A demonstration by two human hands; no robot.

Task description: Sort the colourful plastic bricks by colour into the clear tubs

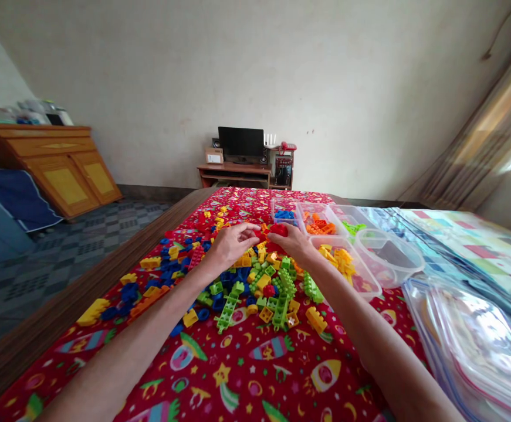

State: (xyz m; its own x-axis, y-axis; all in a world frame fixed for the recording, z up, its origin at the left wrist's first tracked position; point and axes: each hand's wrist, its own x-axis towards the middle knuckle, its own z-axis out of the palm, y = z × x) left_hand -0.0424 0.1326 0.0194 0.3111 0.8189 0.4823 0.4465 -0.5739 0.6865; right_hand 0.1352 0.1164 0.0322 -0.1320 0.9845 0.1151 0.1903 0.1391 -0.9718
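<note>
My right hand [295,242] is closed on a red toy brick [278,229], held above the far part of a loose pile. Close by on its left, my left hand [232,245] has its thumb and fingers curled toward each other; red shows between the tips, but whether it is a piece or the cloth is unclear. Under both hands spread mixed building bricks: green bricks [287,284], yellow bricks [92,312], blue bricks [128,293] and a few orange ones. They lie on a red patterned cloth [255,387].
Right of the pile, clear plastic containers hold blue [285,215], orange [319,225], light green [352,228] and yellow bricks [339,261]. A round clear tub [389,258] stands beside them. Stacked clear lids [470,340] lie nearer. A monitor [241,143] stands on a desk beyond.
</note>
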